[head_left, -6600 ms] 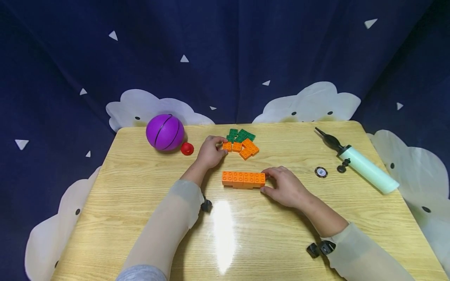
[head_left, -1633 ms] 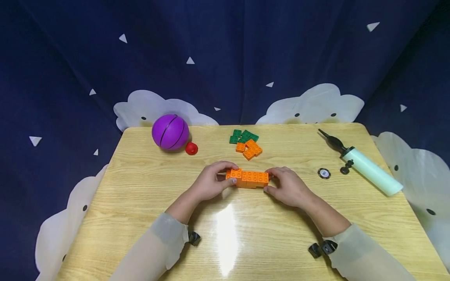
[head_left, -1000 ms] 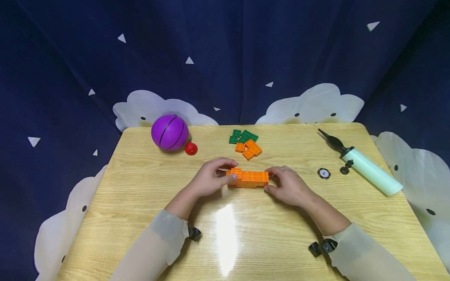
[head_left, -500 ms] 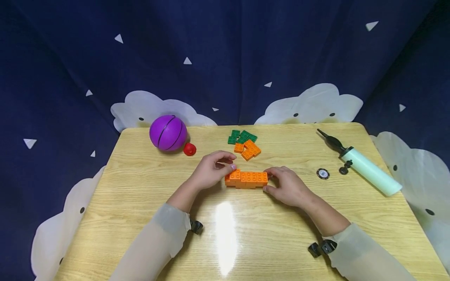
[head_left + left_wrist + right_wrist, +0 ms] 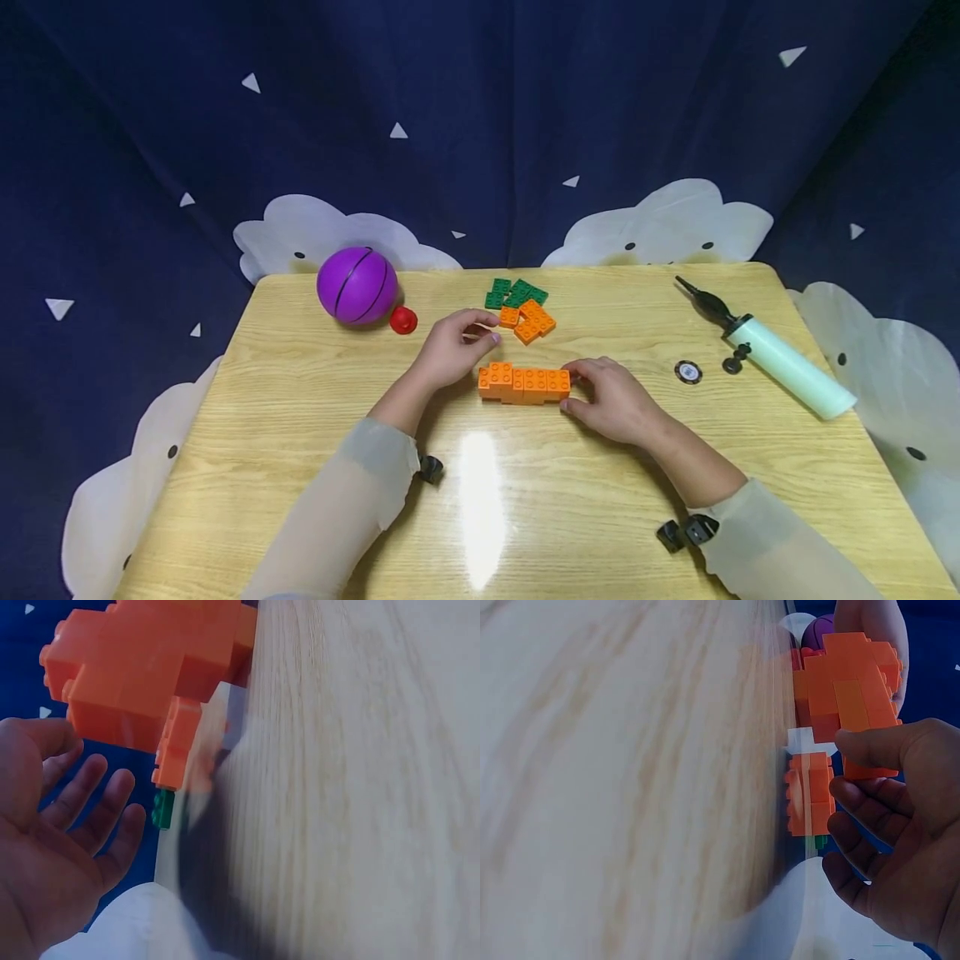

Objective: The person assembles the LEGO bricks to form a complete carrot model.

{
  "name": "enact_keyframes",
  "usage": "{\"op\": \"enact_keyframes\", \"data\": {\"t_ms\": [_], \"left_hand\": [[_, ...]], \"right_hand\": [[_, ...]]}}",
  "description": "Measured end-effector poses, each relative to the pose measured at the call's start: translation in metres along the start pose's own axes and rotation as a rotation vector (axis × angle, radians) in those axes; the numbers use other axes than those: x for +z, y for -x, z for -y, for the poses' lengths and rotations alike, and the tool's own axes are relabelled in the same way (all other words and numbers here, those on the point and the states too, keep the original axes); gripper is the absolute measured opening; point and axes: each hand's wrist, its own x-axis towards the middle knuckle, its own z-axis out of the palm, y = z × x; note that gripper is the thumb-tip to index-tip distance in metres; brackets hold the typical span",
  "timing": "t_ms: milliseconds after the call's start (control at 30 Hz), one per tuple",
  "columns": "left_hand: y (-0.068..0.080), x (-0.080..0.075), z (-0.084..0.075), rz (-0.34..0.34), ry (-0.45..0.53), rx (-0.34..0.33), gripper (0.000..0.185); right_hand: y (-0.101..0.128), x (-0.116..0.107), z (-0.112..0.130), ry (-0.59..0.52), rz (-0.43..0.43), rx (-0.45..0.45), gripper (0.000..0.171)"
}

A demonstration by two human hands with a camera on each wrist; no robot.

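The orange brick assembly lies flat at the centre of the desk. The right hand grips its right end, thumb and fingers curled against the bricks. The left hand hovers between the assembly and the loose orange bricks, fingers relaxed and slightly spread, holding nothing. Green bricks lie just behind the loose orange ones. A purple ball and an air pump occupy the far corners.
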Motion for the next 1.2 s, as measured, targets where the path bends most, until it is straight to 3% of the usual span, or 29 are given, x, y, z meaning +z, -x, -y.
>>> {"op": "enact_keyframes", "data": {"t_ms": [400, 867, 1200], "left_hand": [[-0.016, 0.004, 0.015, -0.024, -0.032, -0.047, 0.031], [-0.040, 0.016, 0.023, -0.032, -0.253, -0.046, 0.044], [-0.050, 0.021, 0.023, -0.012, -0.296, -0.076, 0.050]], "right_hand": [[0.000, 0.001, 0.000, 0.010, -0.002, -0.011, 0.051], [0.000, 0.000, 0.001, 0.006, 0.001, -0.009, 0.051], [0.001, 0.000, 0.000, 0.016, -0.001, -0.010, 0.051]]}}
